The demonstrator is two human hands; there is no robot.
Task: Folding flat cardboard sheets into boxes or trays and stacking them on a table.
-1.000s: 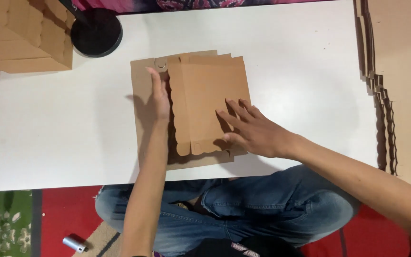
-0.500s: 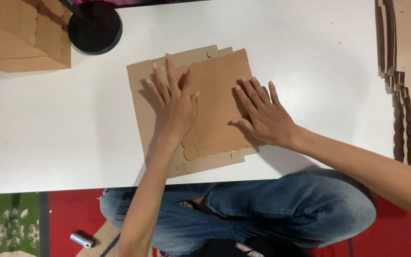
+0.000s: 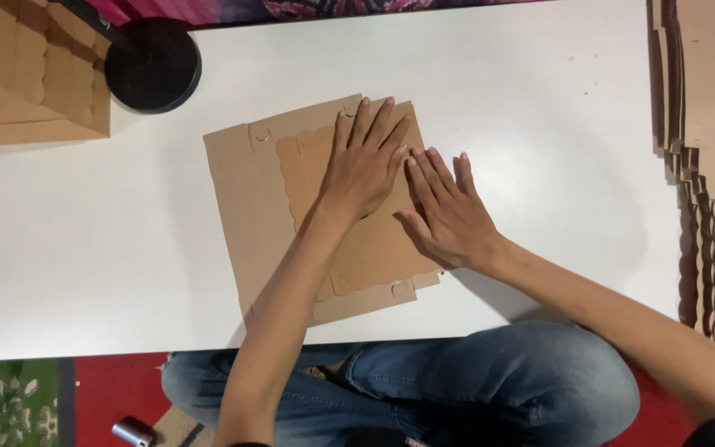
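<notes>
White and mostly bare, the surface (image 3: 539, 99) carries a flat brown cardboard blank (image 3: 250, 207) near its front edge, a scalloped flap folded over it. Both palms press it down: the left hand (image 3: 366, 170) with fingers spread, the right hand (image 3: 448, 215) just beside it, fingers loosely together. The card looks light, stiff and easily creased; its free edges seem the best hold. Open room lies either side, between the black round base (image 3: 155, 66) and the stacked cardboard sheets (image 3: 705, 165).
</notes>
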